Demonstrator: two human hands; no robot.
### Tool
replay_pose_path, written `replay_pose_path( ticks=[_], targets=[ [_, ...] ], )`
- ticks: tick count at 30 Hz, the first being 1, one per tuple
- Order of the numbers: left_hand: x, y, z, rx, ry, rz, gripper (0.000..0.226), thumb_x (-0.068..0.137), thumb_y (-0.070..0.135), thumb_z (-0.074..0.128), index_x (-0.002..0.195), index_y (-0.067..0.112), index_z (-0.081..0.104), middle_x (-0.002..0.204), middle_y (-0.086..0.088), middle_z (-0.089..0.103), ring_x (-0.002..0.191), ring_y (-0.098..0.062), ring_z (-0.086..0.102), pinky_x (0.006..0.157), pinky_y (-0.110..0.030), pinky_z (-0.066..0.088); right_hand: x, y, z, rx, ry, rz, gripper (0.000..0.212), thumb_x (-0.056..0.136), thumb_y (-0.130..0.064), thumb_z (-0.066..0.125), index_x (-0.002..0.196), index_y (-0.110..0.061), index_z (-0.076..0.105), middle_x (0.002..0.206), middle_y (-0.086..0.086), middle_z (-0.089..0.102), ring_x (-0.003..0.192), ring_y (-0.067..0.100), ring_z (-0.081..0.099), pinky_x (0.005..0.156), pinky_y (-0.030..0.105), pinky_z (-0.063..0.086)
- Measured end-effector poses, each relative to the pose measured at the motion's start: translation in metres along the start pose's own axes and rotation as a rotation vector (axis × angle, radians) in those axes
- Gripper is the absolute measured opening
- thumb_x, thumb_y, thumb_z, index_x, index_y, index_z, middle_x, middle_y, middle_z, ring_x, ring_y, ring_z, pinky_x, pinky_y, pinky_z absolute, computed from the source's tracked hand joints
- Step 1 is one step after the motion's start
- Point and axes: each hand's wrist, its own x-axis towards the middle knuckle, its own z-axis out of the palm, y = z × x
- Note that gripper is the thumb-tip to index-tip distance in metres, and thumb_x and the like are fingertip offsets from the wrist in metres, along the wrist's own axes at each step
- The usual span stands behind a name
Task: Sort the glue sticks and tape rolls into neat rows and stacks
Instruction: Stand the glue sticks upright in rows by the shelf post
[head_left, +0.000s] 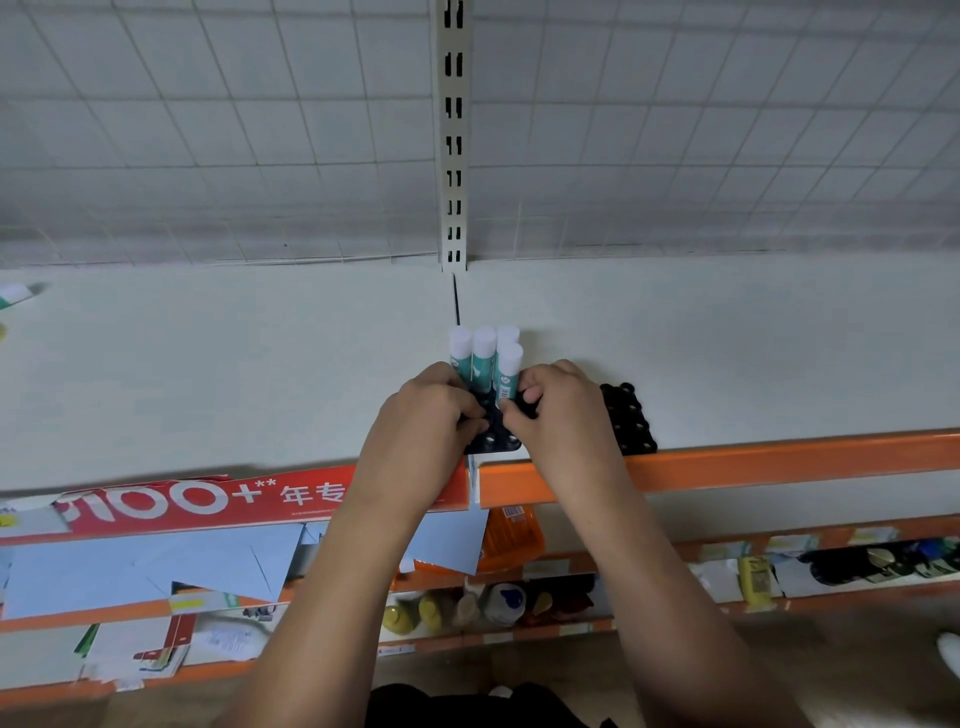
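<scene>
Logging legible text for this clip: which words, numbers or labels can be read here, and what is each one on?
"100+**" and "年专": red banner along the shelf's front edge; the rest is covered and its small print is unreadable.
glue sticks: label print too small to read.
orange pack: barcode sticker blurred.
lower shelf tags: blurred.

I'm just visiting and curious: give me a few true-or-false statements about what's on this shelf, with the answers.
1. The glue sticks stand upright in a black tray. True.
2. Their caps are red. False: they are white.
3. The left hand and the right hand are both at that tray. True.
4. The shelf's front edge is blue. False: it is orange.
5. A second black tray lies to the right of the first. True.
</scene>
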Motion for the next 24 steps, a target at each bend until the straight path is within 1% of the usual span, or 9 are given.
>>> replay_pose_path(
  ticks=[1, 4, 6, 9, 12, 16, 18, 21, 24],
  targets=[
    [0.000, 0.001, 0.000, 0.009, -0.002, 0.001, 0.009, 0.083, 0.019, 0.072, 0.091, 0.018, 0.078, 0.101, 0.002, 0.062, 0.085, -0.018, 0.061, 0.070, -0.031, 0.048, -0.002, 0.000, -0.001, 0.005, -0.008, -0.001, 0.017, 0.086, -0.022, 0.069, 0.098, -0.009, 0.069, 0.093, 0.001, 0.054, 0.077, 0.016, 0.055, 0.074, 0.032, 0.050],
    [-0.003, 0.002, -0.003, 0.021, -0.001, -0.004, 0.012, 0.085, 0.022, 0.070, 0.095, 0.019, 0.076, 0.104, 0.006, 0.062, 0.089, -0.016, 0.062, 0.073, -0.033, 0.050, -0.011, 0.000, -0.009, -0.010, -0.031, 0.006, 0.030, 0.087, -0.030, 0.069, 0.113, -0.016, 0.067, 0.101, -0.002, 0.058, 0.084, 0.011, 0.057, 0.074, 0.025, 0.050],
    [-0.009, 0.001, -0.009, 0.014, 0.028, -0.007, 0.012, 0.086, 0.026, 0.068, 0.096, 0.023, 0.075, 0.103, 0.011, 0.064, 0.090, -0.013, 0.062, 0.072, -0.033, 0.051, -0.020, -0.001, -0.019, -0.058, 0.003, -0.015, 0.032, 0.088, -0.035, 0.067, 0.116, -0.022, 0.065, 0.101, -0.006, 0.062, 0.085, 0.009, 0.058, 0.072, 0.027, 0.051],
    [-0.023, -0.003, -0.026, -0.001, 0.186, -0.024, 0.010, 0.089, 0.031, 0.065, 0.093, 0.027, 0.072, 0.100, 0.016, 0.066, 0.086, -0.009, 0.063, 0.065, -0.031, 0.052, -0.031, -0.012, -0.030, -0.029, 0.036, -0.113, 0.021, 0.088, -0.033, 0.067, 0.107, -0.026, 0.068, 0.092, -0.013, 0.064, 0.077, 0.003, 0.057, 0.069, 0.027, 0.053],
    [-0.038, -0.018, -0.047, 0.079, 0.326, -0.069, 0.013, 0.091, 0.031, 0.061, 0.094, 0.024, 0.072, 0.099, 0.011, 0.067, 0.087, -0.012, 0.062, 0.066, -0.032, 0.051, -0.034, -0.038, -0.025, 0.053, -0.040, -0.264, 0.018, 0.089, -0.024, 0.065, 0.107, -0.025, 0.070, 0.091, -0.015, 0.063, 0.081, 0.001, 0.058, 0.073, 0.024, 0.053],
    [-0.071, -0.055, -0.079, 0.195, 0.400, -0.223, 0.015, 0.092, 0.028, 0.061, 0.099, 0.020, 0.071, 0.098, 0.006, 0.068, 0.091, -0.018, 0.062, 0.075, -0.035, 0.050, -0.030, -0.089, 0.009, 0.101, -0.230, -0.443, 0.029, 0.094, -0.022, 0.056, 0.122, -0.025, 0.063, 0.115, -0.010, 0.064, 0.103, 0.009, 0.059, 0.086, 0.033, 0.053],
    [-0.092, -0.077, -0.095, 0.230, 0.426, -0.321, 0.016, 0.091, 0.028, 0.062, 0.100, 0.019, 0.071, 0.098, 0.005, 0.068, 0.093, -0.020, 0.063, 0.075, -0.037, 0.051, -0.028, -0.120, 0.032, 0.105, -0.302, -0.527, 0.034, 0.095, -0.023, 0.055, 0.128, -0.025, 0.060, 0.123, -0.008, 0.062, 0.111, 0.012, 0.057, 0.092, 0.035, 0.050],
    [-0.121, -0.110, -0.121, 0.268, 0.478, -0.451, 0.015, 0.090, 0.030, 0.062, 0.100, 0.022, 0.070, 0.097, 0.007, 0.066, 0.093, -0.018, 0.062, 0.069, -0.032, 0.048, -0.029, -0.168, 0.064, 0.077, -0.361, -0.624, 0.033, 0.094, -0.027, 0.055, 0.127, -0.027, 0.060, 0.122, -0.008, 0.061, 0.114, 0.014, 0.055, 0.092, 0.035, 0.049],
    [-0.143, -0.144, -0.147, 0.291, 0.536, -0.562, 0.016, 0.091, 0.034, 0.061, 0.101, 0.024, 0.070, 0.098, 0.010, 0.065, 0.091, -0.016, 0.061, 0.061, -0.027, 0.036, -0.033, -0.212, 0.093, 0.066, -0.399, -0.685, 0.032, 0.093, -0.029, 0.054, 0.124, -0.028, 0.061, 0.120, -0.009, 0.062, 0.113, 0.015, 0.055, 0.088, 0.034, 0.050]
  ],
)
